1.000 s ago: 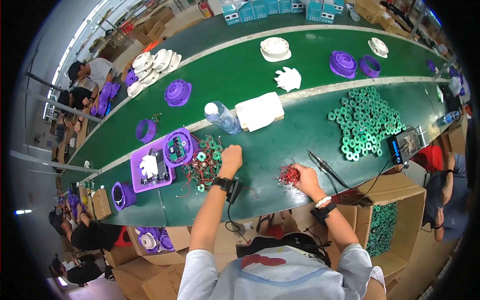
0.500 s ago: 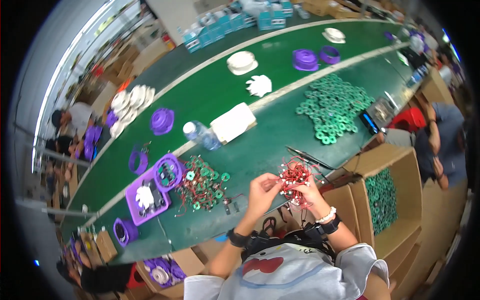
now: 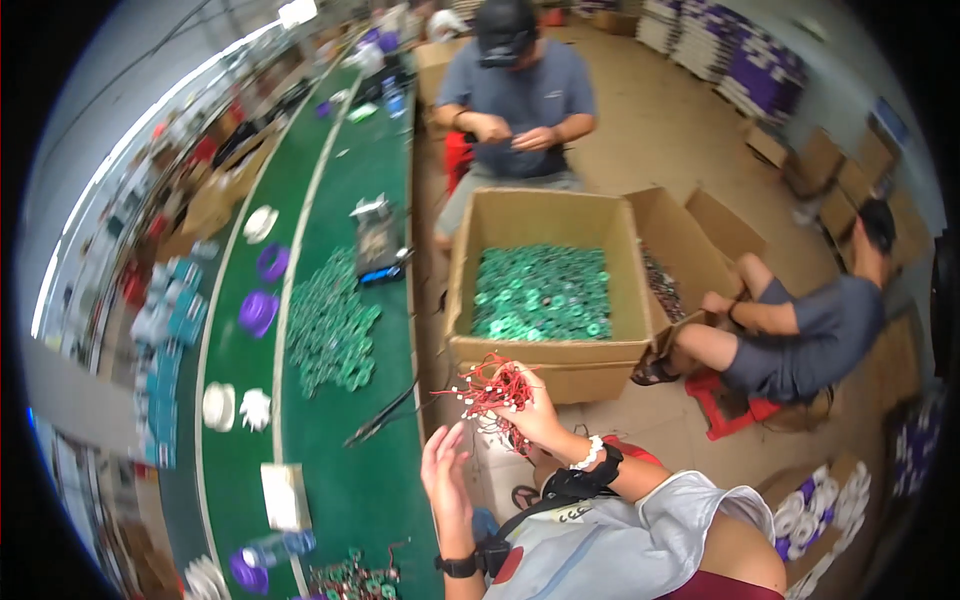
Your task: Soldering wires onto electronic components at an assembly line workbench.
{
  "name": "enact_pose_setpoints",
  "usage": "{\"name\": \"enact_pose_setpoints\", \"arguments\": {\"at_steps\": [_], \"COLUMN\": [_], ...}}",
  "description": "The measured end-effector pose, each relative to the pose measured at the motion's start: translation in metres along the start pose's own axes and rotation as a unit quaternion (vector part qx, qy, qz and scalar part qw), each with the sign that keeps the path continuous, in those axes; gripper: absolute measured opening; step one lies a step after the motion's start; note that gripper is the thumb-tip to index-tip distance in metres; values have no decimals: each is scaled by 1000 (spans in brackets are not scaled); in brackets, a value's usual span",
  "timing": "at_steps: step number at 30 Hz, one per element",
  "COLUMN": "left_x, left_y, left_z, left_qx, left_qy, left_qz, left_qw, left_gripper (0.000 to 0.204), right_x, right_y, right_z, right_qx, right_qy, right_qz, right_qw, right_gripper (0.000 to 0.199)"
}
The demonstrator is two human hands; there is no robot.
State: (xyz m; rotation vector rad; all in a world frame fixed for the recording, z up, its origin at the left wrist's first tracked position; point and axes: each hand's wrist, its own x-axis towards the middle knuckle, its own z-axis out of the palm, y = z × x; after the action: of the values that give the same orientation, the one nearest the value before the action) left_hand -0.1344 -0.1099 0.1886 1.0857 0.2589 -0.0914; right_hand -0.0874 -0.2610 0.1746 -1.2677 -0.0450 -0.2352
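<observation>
- Surface: long green desk runs up the L side of view, its R edge near the person; green strip w/ pale borders alongside, carrying white & purple plastic parts.
- On desk: pile of green rings, small box-shaped device w/ blue-lit face, dark pen-like tool w/ cable.
- Room: tan floor; stacked cartons at the back; open carton beside desk, lots more green rings inside. One co-worker sits behind it, another sits low to the R.
- Red wire bundle, white-tipped, is in the R hand, held up btwn desk edge & carton.
- Wires fan mostly L toward desk & up toward carton, some strands hang down; tangled, so can't tell one long axis.
- R fingers clamped on wires.
- L hand just below/L of bundle, fingers slightly apart, pointing up.
</observation>
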Motion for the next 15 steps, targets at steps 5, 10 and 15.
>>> {"name": "enact_pose_setpoints", "arguments": {"at_steps": [5,10,15], "left_x": [18,48,103], "left_y": [-32,-65,-112], "left_z": [-8,16,75], "left_qx": [142,211,390], "left_qy": [8,15,-81], "left_qz": [-24,-37,128], "left_qw": [990,977,908], "left_gripper": [26,17,13], "right_x": [8,25,86], "right_y": [-42,-99,-138], "right_z": [-86,-175,-254], "right_qx": [-9,76,77], "right_qy": [156,337,392], "right_qz": [-77,-71,-167], "right_qw": [985,936,901], "right_gripper": [47,35,35]}}
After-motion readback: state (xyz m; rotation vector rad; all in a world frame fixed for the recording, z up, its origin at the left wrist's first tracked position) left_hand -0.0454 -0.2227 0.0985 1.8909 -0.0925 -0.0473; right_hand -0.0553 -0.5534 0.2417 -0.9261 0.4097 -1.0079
